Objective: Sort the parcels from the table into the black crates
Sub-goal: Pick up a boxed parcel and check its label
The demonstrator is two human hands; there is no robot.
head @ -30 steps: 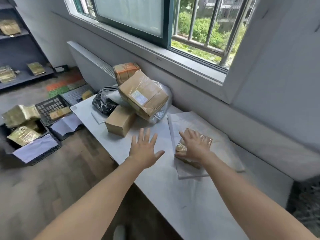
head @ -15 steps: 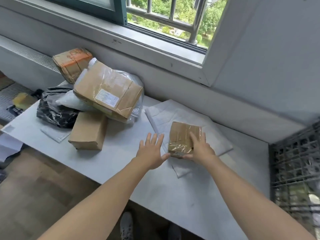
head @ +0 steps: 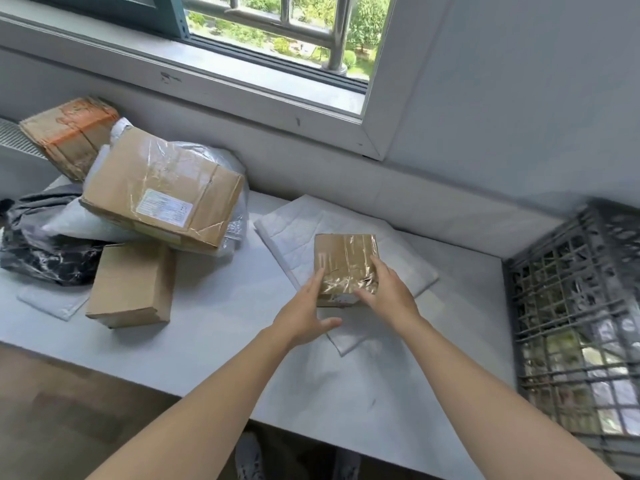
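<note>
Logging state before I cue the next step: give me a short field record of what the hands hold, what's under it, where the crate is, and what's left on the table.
held: small taped parcel, over the white padded mailer
right hand: grips the parcel's right side
left hand: straight fingers against its left edge
crate: black crate, right of the parcel
unsorted: labelled box, plain box, black bag, orange-taped box, piled at the left of the table

parcel pile [head: 162, 199] on bench [head: 221, 327] left end, small box [head: 343, 258] over flat mailer [head: 298, 230] mid-bench, crate [head: 571, 306] far right, window [head: 277, 29] behind
</note>
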